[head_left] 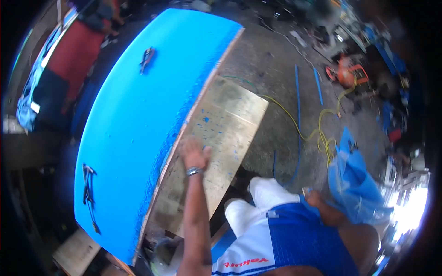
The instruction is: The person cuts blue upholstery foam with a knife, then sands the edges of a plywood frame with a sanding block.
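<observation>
A large panel (133, 115) covered in bright blue material lies slantwise, with a rough, darker blue strip along its near edge. My left hand (195, 155), a watch on its wrist, reaches to that edge with its fingers stretched out over the pale wooden board (230, 117). Beside my thigh my right hand (316, 199) is curled around something small, too hidden to name. On the panel's far part rests a dark hand tool (147, 60). Another dark tool, shaped like a hammer (88, 184), lies at its lower left.
Small blue scraps dot the wooden board. A yellow hose (294, 124) winds over the concrete floor towards an orange machine (347, 71). Blue strips (298, 96) lie on the floor. A crumpled blue sheet (352, 181) is at my right, and red and dark cloth (73, 64) at upper left.
</observation>
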The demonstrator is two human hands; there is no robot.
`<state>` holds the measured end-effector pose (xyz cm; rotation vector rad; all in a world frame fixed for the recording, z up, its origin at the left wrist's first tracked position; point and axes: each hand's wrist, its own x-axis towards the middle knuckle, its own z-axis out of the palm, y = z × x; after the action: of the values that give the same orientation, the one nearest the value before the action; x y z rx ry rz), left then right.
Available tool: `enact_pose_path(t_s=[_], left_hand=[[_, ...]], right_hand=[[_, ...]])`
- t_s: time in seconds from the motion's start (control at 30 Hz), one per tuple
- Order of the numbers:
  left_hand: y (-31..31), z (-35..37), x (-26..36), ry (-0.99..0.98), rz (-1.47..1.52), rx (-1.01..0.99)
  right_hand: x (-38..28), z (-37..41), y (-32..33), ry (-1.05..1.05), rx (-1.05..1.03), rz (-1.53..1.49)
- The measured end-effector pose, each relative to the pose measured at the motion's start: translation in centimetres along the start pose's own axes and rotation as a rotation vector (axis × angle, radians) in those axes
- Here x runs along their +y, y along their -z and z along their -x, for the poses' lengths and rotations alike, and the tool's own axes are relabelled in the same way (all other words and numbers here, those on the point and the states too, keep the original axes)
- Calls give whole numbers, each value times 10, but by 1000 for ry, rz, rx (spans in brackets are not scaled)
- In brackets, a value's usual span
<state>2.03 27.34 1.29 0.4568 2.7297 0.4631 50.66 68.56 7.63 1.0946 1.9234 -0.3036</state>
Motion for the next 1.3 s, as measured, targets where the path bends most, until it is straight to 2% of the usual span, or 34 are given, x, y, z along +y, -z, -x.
enact_pose_path(t_s=[0.03, 0.07, 0.13, 0.2, 0.27, 0.3, 0.33, 0.4, 0.43, 0.47, 0.5, 0.53, 0.6, 0.63, 0.67, 0.7, 0.73, 0.8, 0.87, 0.9, 1.0, 1.03, 1.1, 1.13, 1.17, 1.27, 1.3], left_hand=[[-21, 4, 38, -253, 85, -85], [-45, 15, 80, -441, 71, 52], [-53, 45, 157, -573, 212, -14], [-66, 69, 203, -634, 435, -208], [-82, 87, 217, -490, 416, -683], [-89, 88, 217, -527, 360, -702], [-94, 91, 210, -555, 301, -727], [-139, 79, 164, -447, 60, -839], [-188, 70, 111, -527, 10, -802], [-121, 57, 145, -206, -261, -1015], [-175, 50, 73, -41, -254, -940], [-191, 41, 40, 33, -304, -889], [-183, 18, 7, -59, -577, -756], [-156, 10, 25, -182, -810, -629], [-167, -6, 4, 27, -621, -634], [-146, -26, 35, 168, -473, -576], [-115, -41, 84, 228, -373, -514], [-63, -72, 208, 269, -117, -388], [-56, -95, 290, 314, 292, -298], [-79, -107, 309, 297, 381, -277], [-151, -137, 349, 181, 411, -355], [-176, -148, 354, 105, 387, -412], [-224, -164, 352, -45, 381, -501], [-185, -158, 381, -134, 118, -592], [-190, -161, 383, -55, 130, -600], [-185, -194, 362, 148, 130, -598], [-182, -205, 360, 202, 126, -608]], right_hand=[[4, -3, -5, -13, -25, -86], [7, -5, -11, 3, 79, -83], [17, -5, -17, 14, 243, -78], [30, -6, -21, 24, 325, -55], [50, -14, -28, -94, 66, -140], [61, -20, -35, -142, -74, -174], [71, -19, -44, -161, -66, -227], [82, -13, -38, -197, -46, -330], [93, -23, -34, 52, -197, -5], [107, -35, -33, 337, -264, 287], [121, -51, -30, 485, -244, 386], [133, -72, -29, 530, -156, 388], [165, -121, -22, 636, 60, 391], [180, -147, -13, 690, 181, 392], [196, -178, 3, 740, 305, 393], [208, -200, 28, 750, 381, 373], [219, -226, 53, 681, 375, 294], [207, -278, 135, 196, 152, -336], [193, -318, 210, 217, 294, -574], [177, -338, 249, 250, 361, -697], [130, -368, 369, 349, 353, -951], [119, -382, 395, 416, 471, -864], [100, -402, 448, 498, 484, -800], [95, -405, 462, 516, 480, -776], [89, -403, 476, 507, 562, -685], [92, -424, 490, 421, 415, -656], [106, -429, 481, 371, 364, -543]])
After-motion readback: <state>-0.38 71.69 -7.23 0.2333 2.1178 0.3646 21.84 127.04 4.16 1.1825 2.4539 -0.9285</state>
